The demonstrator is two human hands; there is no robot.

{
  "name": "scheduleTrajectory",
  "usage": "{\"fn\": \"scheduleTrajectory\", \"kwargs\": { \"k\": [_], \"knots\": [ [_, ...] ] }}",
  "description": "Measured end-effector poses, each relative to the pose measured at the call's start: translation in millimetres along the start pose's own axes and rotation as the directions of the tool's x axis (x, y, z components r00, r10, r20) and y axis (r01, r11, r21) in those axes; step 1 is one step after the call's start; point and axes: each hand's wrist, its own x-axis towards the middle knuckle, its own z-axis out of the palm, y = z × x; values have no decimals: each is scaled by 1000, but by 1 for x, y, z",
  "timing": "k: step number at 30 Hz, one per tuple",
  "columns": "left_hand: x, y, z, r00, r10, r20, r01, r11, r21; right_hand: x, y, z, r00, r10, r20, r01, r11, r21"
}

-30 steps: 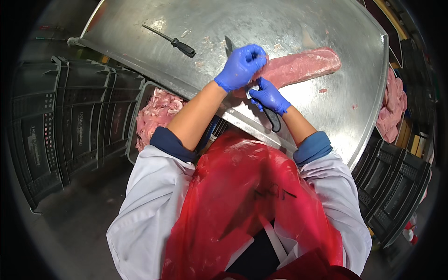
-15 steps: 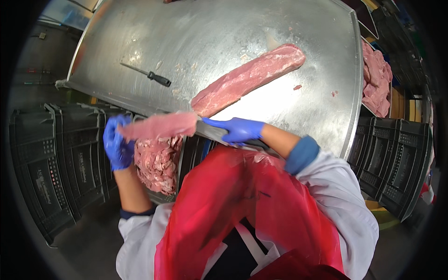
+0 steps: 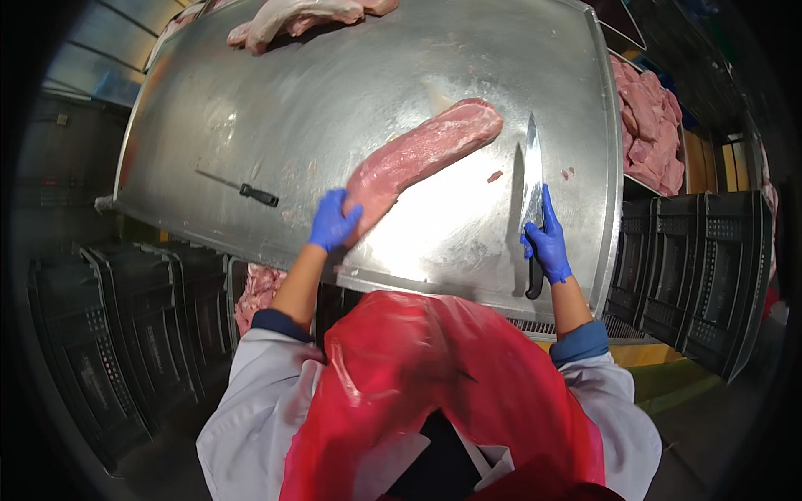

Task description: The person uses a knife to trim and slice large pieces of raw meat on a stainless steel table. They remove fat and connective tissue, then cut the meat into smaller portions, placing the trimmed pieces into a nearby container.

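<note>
A long pink pork loin point(image 3: 426, 150) lies slantwise on the metal table, its near end at the lower left. On that near end is my left hand point(image 3: 334, 220) in a blue glove, its fingers gripping the meat. To the right, my right hand point(image 3: 547, 248), also gloved in blue, holds a large knife point(image 3: 532, 179) with a black handle. The blade points away from me, apart from the loin, and one finger stretches out beside it.
A thin rod with a black handle point(image 3: 259, 195) lies on the table point(image 3: 401, 83) at left. More meat point(image 3: 301, 15) rests at the far edge. Meat pieces fill a container point(image 3: 652, 125) at right and another point(image 3: 257, 292) near my left forearm. Black crates point(image 3: 693, 267) stand on both sides.
The meat slice has left my left hand, which has moved right onto the loin's near end. My right hand has swung the knife rightward over the table, blade now pointing away.
</note>
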Motion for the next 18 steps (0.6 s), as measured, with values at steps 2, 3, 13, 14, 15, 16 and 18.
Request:
{"fn": "scheduleTrajectory", "kwargs": {
  "k": [2, 3, 13, 14, 15, 16, 18],
  "knots": [
    [-33, 41, 29, 959, 150, 240, -102, 974, -202, 1, 7, -10, 999, -9, -38, 11, 999, 45],
    [-47, 64, 49, 900, 296, 319, -212, 938, -274, 0, 11, -13, 998, -9, -56, 13, 998, 65],
    [217, 229, 70, 626, 753, 201, -777, 624, 82, 54, 14, 19, 966, 133, -224, -79, 969, 235],
    [231, 233, 71, 649, 668, 364, -739, 667, 93, 62, 24, 10, 964, 81, -253, -56, 993, 106],
    [243, 235, 71, 651, 560, 513, -698, 706, 115, 69, 33, 0, 961, 26, -274, -35, 999, -26],
    [247, 232, 76, 632, 426, 647, -652, 744, 146, 72, 33, -7, 962, -20, -273, -23, 988, -151],
    [231, 238, 79, 632, 391, 669, -655, 731, 191, 73, 22, -22, 957, -113, -266, 1, 921, -390]
  ]
}}
